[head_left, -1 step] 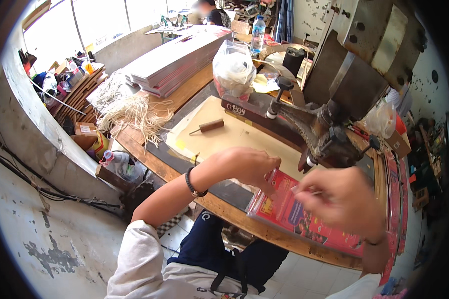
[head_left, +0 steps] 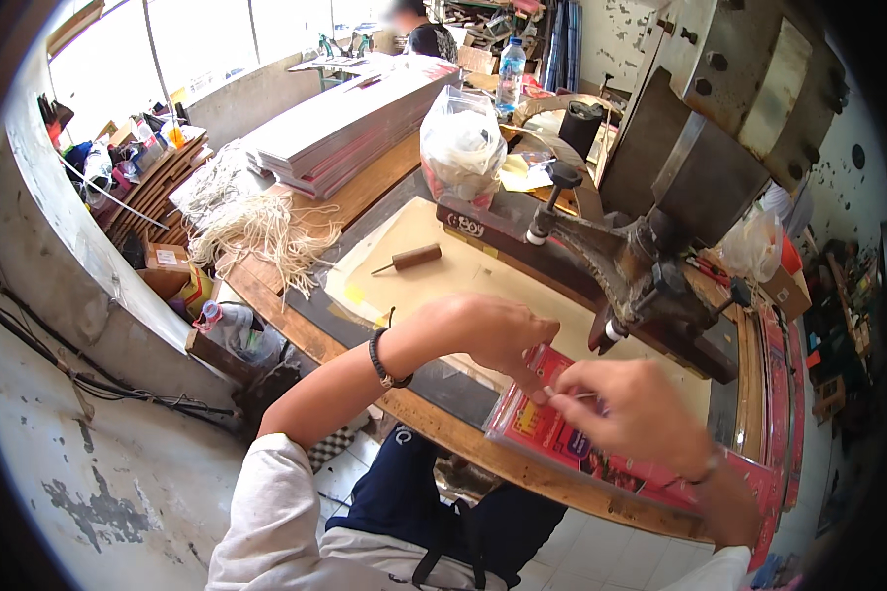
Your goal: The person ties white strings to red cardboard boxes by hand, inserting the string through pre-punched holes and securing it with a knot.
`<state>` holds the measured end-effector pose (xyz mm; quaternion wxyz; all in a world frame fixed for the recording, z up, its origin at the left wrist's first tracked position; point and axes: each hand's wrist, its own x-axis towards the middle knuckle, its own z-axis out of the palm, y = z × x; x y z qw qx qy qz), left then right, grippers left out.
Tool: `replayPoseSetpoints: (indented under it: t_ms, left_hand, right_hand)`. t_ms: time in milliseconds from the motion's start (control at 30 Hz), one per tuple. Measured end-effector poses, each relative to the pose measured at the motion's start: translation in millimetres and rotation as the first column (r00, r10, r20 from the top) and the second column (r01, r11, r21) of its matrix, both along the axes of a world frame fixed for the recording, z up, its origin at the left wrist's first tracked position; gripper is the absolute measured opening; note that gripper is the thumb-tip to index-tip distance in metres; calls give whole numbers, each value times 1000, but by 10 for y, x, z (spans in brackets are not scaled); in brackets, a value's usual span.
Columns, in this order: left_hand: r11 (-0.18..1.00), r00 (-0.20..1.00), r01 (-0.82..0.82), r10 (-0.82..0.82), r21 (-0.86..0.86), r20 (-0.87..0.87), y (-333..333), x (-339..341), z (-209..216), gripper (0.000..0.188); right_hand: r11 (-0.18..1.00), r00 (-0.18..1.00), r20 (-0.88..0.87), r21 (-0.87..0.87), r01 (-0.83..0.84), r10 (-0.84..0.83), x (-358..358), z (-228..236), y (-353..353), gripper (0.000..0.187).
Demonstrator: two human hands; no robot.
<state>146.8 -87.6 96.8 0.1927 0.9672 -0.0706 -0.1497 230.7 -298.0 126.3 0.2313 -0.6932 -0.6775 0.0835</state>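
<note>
A stack of red printed sheets [head_left: 616, 468] in clear plastic lies along the table's near edge. My left hand [head_left: 503, 335] is bent over the stack's far left corner, gripping it, with one finger stretched down onto the printed face. Just right of that finger, my right hand [head_left: 641, 409] is closed in a pinch above the sheets. A thin pale cord [head_left: 583, 395] shows at its fingers; most of it is hidden by the hand. Beyond my left hand, an awl [head_left: 416, 258] with a brown wooden handle rests on a tan board [head_left: 365, 281].
Loose cream cords [head_left: 261, 236] hang over the table's left edge beside stacked pale boards [head_left: 355, 123]. A heavy metal clamp machine [head_left: 631, 246] stands at the right. Behind are a filled plastic bag [head_left: 461, 143], a water bottle [head_left: 511, 74] and another person [head_left: 424, 30].
My right hand has moved left and slightly down, bringing its pinched fingers up to my left finger. My left hand has hardly moved.
</note>
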Motion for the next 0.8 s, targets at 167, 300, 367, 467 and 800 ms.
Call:
replayPoseSetpoints:
  t_ms: [167,300,367,467,800]
  left_hand:
    - [992,996,84,-81,-95,38,60,195,-116,63]
    - [983,997,74,-66,-167,49,157,161,-180,59]
    - [979,985,101,-74,-178,156,214,136,-217,51]
    - [959,941,191,-117,-209,319,264,144,-227,41]
    - [956,966,190,-142,-223,217,294,185,-295,65]
  right_hand:
    - [976,999,-2,213,47,-48,219,-666,-42,11]
    - [952,986,-40,256,168,-163,197,-751,-19,11]
    - [933,984,-10,316,174,-180,206,-763,14,11]
    - [939,985,28,306,155,-171,172,-728,-28,10]
    - [923,996,78,384,17,-51,143,-750,53,15]
